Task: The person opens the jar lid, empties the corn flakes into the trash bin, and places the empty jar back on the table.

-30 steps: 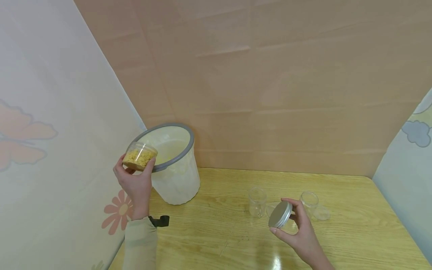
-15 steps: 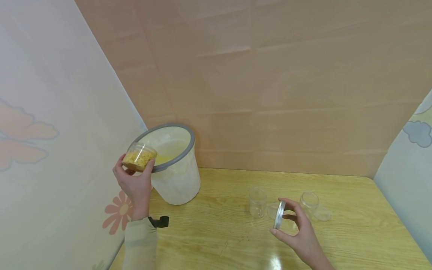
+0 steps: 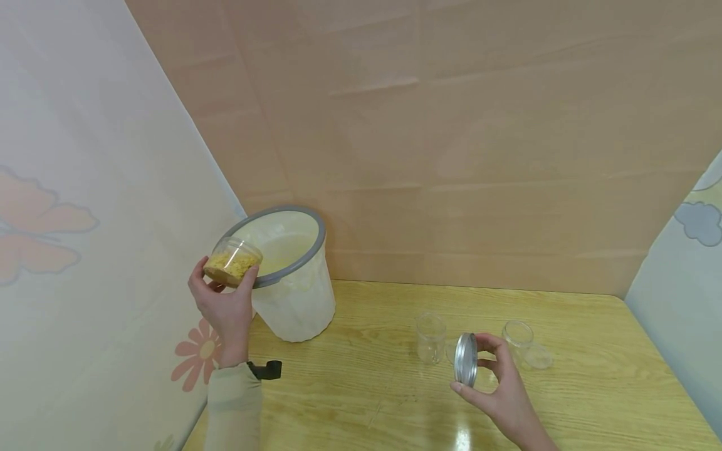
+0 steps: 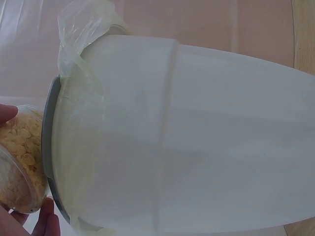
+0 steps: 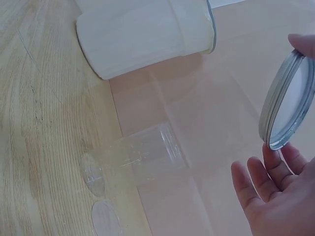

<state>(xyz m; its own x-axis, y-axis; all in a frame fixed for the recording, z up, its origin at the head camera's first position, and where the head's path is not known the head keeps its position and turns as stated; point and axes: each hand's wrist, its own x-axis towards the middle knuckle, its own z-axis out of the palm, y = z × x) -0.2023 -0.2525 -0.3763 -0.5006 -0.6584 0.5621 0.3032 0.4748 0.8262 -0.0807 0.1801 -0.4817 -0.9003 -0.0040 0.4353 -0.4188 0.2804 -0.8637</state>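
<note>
My left hand (image 3: 224, 311) grips a clear jar (image 3: 232, 262) of yellow flakes, tilted with its mouth toward the bin's opening. In the left wrist view the jar (image 4: 22, 157) sits by the grey rim, with flakes still inside. The white bin (image 3: 301, 307) has a grey rim and a thin clear liner (image 4: 81, 44) folded over its edge. Over the table on the right, my right hand (image 3: 502, 394) pinches a silver screw lid (image 3: 465, 359) by its edge, standing nearly upright. The right wrist view shows the lid (image 5: 283, 101) between thumb and fingertips, its hollow underside partly visible.
Two clear empty jars stand on the wooden table (image 3: 372, 376): one jar (image 3: 430, 338) left of the lid, another jar (image 3: 517, 337) behind the right hand. A clear disc (image 3: 538, 357) lies beside the latter. Cloth walls rise at the back and both sides.
The lid has turned in my right hand, from its flat outer face showing, through edge-on, to its inner side showing. The left hand and jar stay almost still.
</note>
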